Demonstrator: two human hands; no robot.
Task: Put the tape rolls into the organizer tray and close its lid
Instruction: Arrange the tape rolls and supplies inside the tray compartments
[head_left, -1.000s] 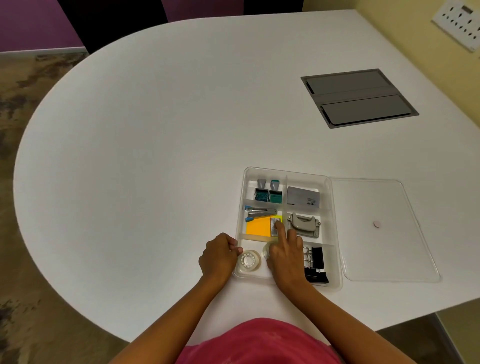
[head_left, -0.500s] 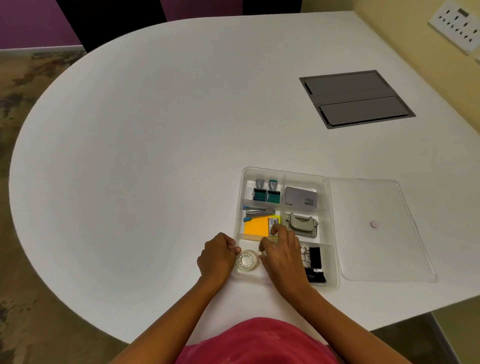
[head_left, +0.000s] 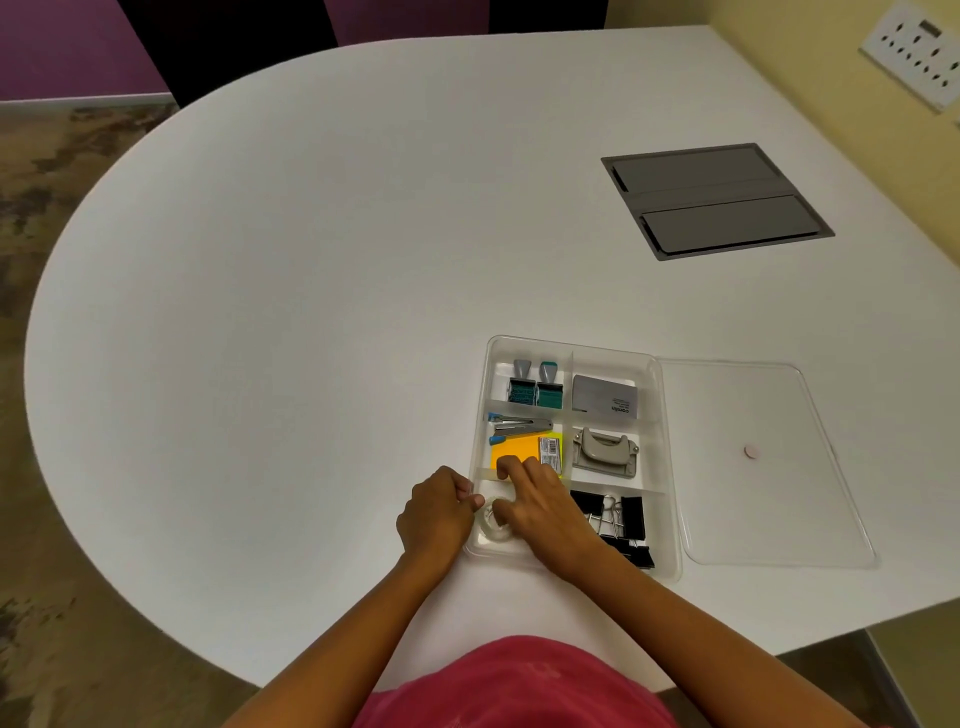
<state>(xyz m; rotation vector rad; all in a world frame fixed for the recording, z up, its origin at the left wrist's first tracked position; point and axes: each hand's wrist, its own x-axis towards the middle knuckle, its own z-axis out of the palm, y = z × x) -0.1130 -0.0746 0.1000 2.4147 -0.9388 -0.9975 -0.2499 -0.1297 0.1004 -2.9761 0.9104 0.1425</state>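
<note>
The clear organizer tray (head_left: 669, 467) lies near the table's front edge, its lid off. The flat clear lid (head_left: 769, 499) rests on the table right beside the tray, touching its right side. A clear tape roll (head_left: 492, 527) lies in the tray's front-left compartment, partly covered by my fingers. My right hand (head_left: 543, 512) lies over that compartment, thumb on the roll and fingers curled past the divider; a second roll is hidden under it. My left hand (head_left: 436, 517) is a closed fist against the tray's left rim, holding nothing.
Other compartments hold stamps (head_left: 535, 387), a grey box (head_left: 605, 397), a stapler (head_left: 519, 426), orange sticky notes (head_left: 519, 449), a hole punch (head_left: 605, 452) and black binder clips (head_left: 623, 519). A grey cable hatch (head_left: 714, 200) sits flush in the table at the back right.
My right hand has slid left across the front-left compartment and now covers much of the visible tape roll. The left fist has stayed at the tray's rim.
</note>
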